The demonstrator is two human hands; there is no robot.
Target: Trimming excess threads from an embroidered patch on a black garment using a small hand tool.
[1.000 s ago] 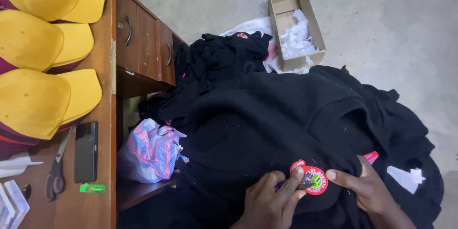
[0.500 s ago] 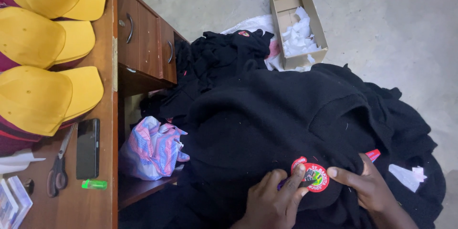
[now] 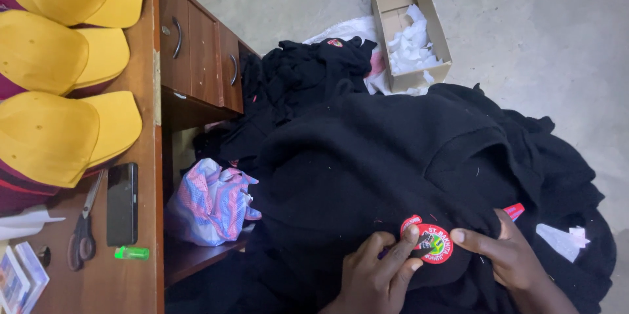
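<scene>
little had been shifted since the earlier frame. both the left hand (image 3: 377,275) and right hand (image 3: 508,255) were kept pressed flat, fingers spread, on the round red embroidered badge (image 3: 429,243), steadying it on the black fleece garment (image 3: 367,157) beside the wooden tabletop (image 3: 141,130).

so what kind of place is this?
Likely a small garment or uniform workshop. Both hands, left and right, press a round red badge onto a black sweater atop a heap on the concrete floor; yellow caps and scissors lie on the wooden desk.
</scene>
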